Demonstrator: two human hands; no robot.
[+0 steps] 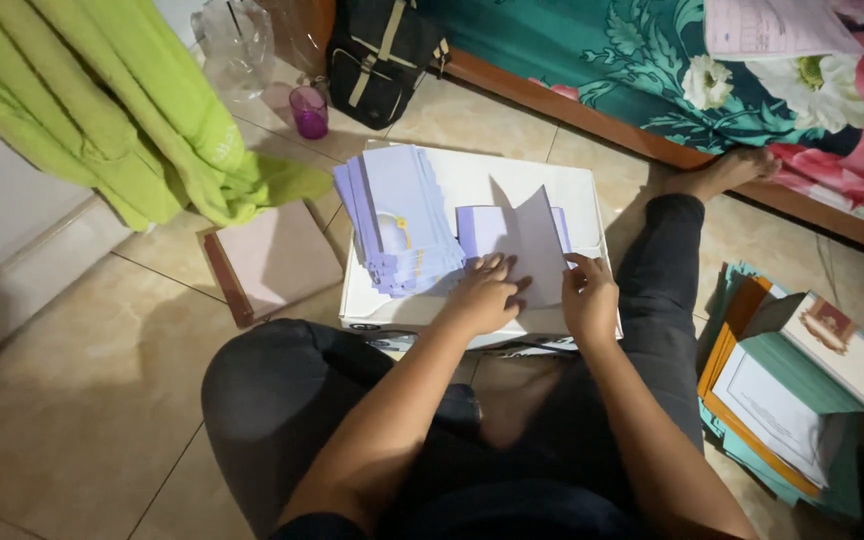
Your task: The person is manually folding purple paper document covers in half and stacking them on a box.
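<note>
A white box (572,190) lies flat on the tiled floor in front of my crossed legs. On it, at the left, several pale lilac paper sheets (402,225) are fanned in a stack. Beside them a lilac folded card (517,245) stands partly lifted, its flap raised. My left hand (482,295) presses flat on the card's lower left part. My right hand (587,290) pinches the card's right edge with thumb and fingers.
A pink book with a brown spine (272,260) lies left of the box. Green cloth (112,110) hangs at upper left, near a purple cup (309,110) and black bag (382,55). Stacked folders and books (792,390) sit at right, a bed (732,80) behind.
</note>
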